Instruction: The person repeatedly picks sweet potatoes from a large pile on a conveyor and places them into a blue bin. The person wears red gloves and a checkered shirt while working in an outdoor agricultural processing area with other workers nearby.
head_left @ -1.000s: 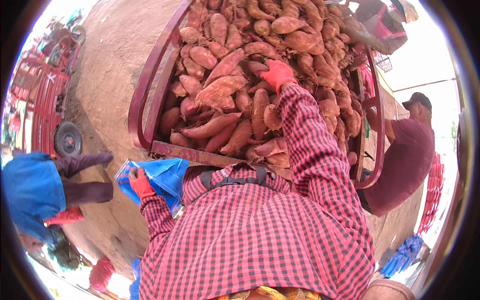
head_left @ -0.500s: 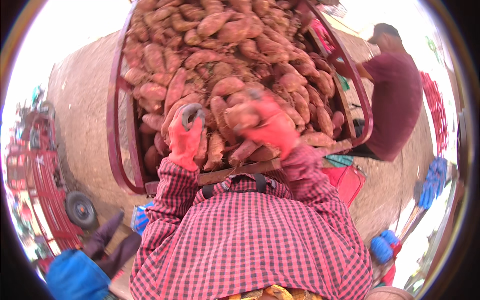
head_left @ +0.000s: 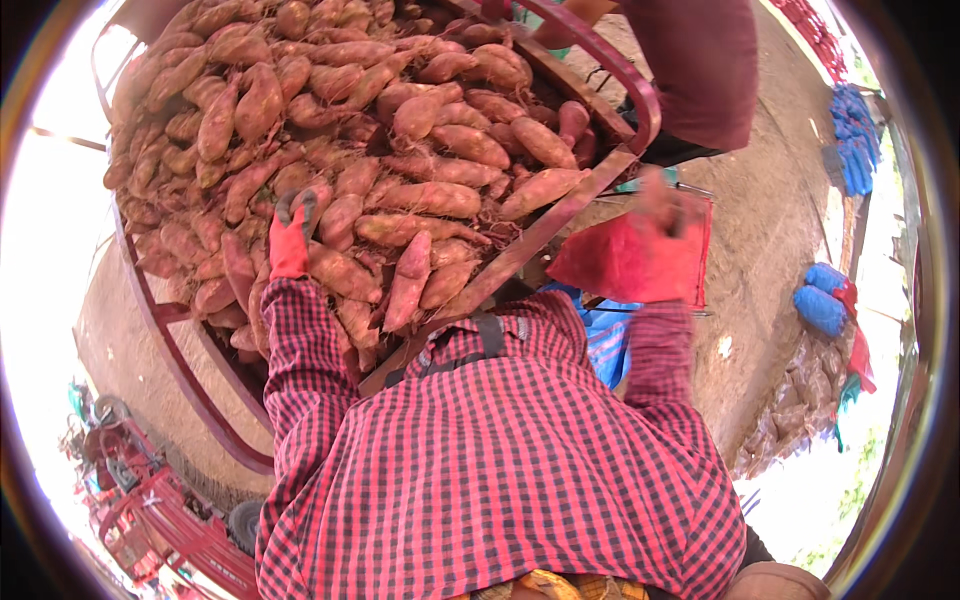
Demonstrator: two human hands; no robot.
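A large heap of reddish sweet potatoes [head_left: 430, 198] fills a cart with a dark red metal frame [head_left: 585, 200]. My left hand [head_left: 290, 240], in a red glove with grey fingertips, rests on the heap, its fingers closed round a sweet potato [head_left: 319, 197]. Out to the right, my right hand [head_left: 668, 240] is held over a red bag [head_left: 605, 255] hung on a thin metal stand. Motion smears its fingers. A brownish blur lies at them, too unclear to name. The red glove merges with the bag behind it.
Beyond the cart's right side stands a person in a dark red shirt [head_left: 700, 70]. Blue bundles [head_left: 820, 305] lie on the ground at right. Below the bag is a blue striped sack [head_left: 607, 345]. A red cart [head_left: 180, 530] stands at lower left.
My view has turned to the right, so the heap now lies farther left. My right hand has moved from over the heap to the red bag. My left hand remains on the heap.
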